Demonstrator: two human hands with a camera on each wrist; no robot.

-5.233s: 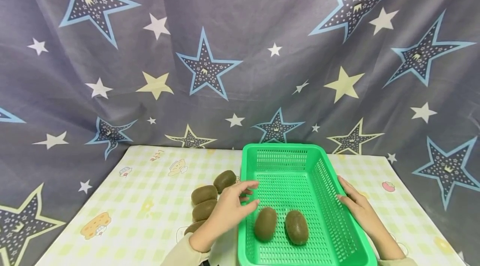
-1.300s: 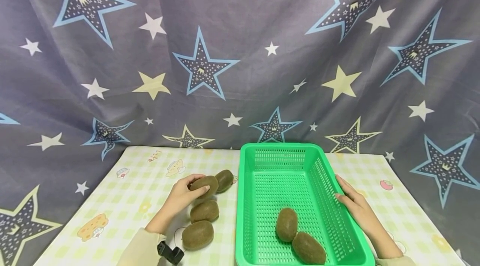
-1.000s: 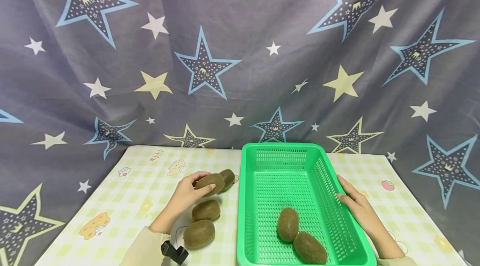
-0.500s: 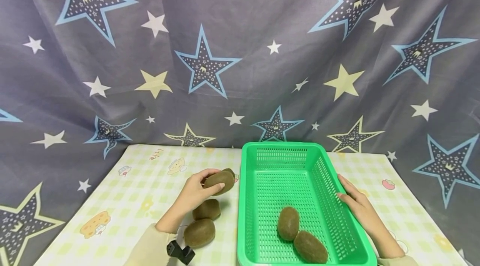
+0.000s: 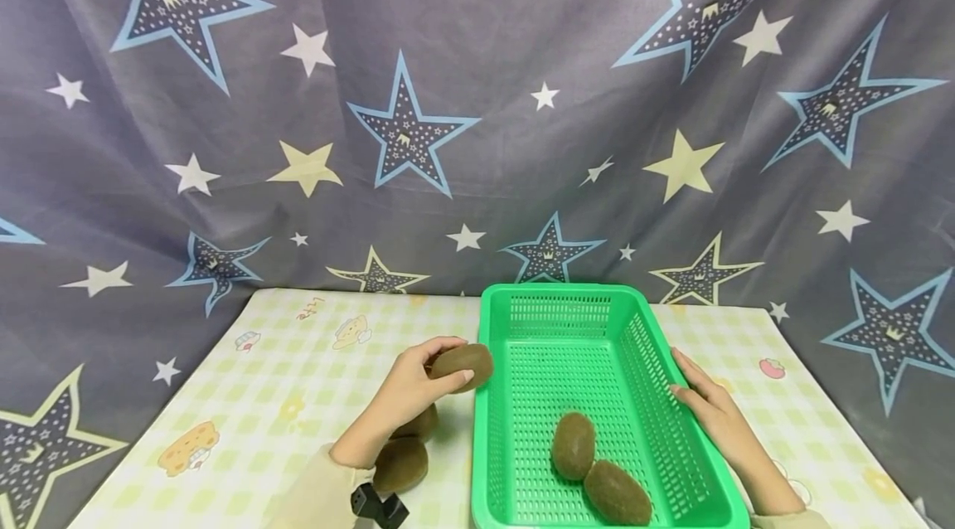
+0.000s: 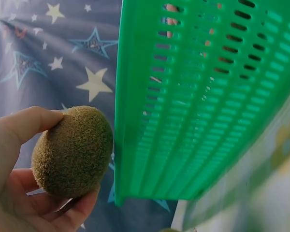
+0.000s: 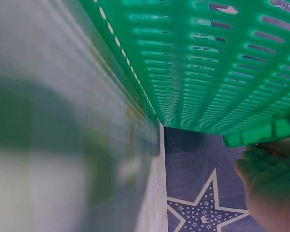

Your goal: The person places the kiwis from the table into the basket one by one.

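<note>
My left hand (image 5: pixel 418 384) holds a brown fuzzy kiwi (image 5: pixel 472 358) between thumb and fingers, at the left rim of a green plastic basket (image 5: pixel 488 429). In the left wrist view, the kiwi (image 6: pixel 75 152) is close beside the basket's outer side wall. My right hand (image 5: pixel 719 417) is at the basket's right side, thumb over the rim and fingers outside, under the rim in the right wrist view. Inside the basket lie two kiwis, one upright (image 5: pixel 574 446) and one slanted (image 5: pixel 617 492) against it.
Left of the basket, a front kiwi (image 5: pixel 401 465) and another kiwi (image 5: pixel 419 424) lie on the checked tablecloth (image 5: pixel 246 421), partly covered by my left wrist. A further kiwi behind the held one is hidden. A star-patterned curtain (image 5: pixel 477 81) hangs behind the table.
Earlier my left hand was empty over the basket's left rim; then it grasped a kiwi from the row and carried it right to the rim. The basket's two kiwis have shifted right. My right hand stayed.
</note>
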